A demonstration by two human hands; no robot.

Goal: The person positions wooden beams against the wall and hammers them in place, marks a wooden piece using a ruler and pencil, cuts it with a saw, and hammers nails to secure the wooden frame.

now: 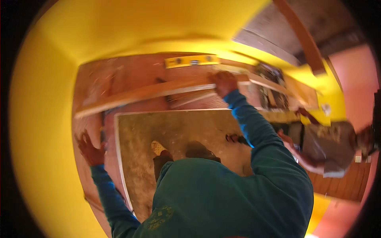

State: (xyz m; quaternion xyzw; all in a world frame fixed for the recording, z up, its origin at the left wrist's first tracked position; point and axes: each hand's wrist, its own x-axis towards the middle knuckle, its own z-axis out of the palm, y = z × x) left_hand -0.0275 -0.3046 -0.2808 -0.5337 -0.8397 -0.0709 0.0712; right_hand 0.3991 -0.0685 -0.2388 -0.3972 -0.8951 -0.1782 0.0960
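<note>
The teal sweater [234,198] of the person lay nearest the camera, its sleeves extended toward an L-shaped reddish-brown work surface [135,71]. The right hand [225,83] was closed over a long wooden board [147,94] near the board's right end, with the fingers curled across its upper edge; blur obscured the individual fingertips. From this grip, the board ran leftward at a slant across the work surface, its far end located beyond the left hand [90,148]. The left-hand fingers were spread wide and held nothing, apart from the board's left end; contact with the surface below could not be determined. A shorter wood strip [194,98] lay just on the near side of the board. A yellow spirit level [192,61] was positioned beyond it. A co-worker [337,139] stood at the right.
</note>
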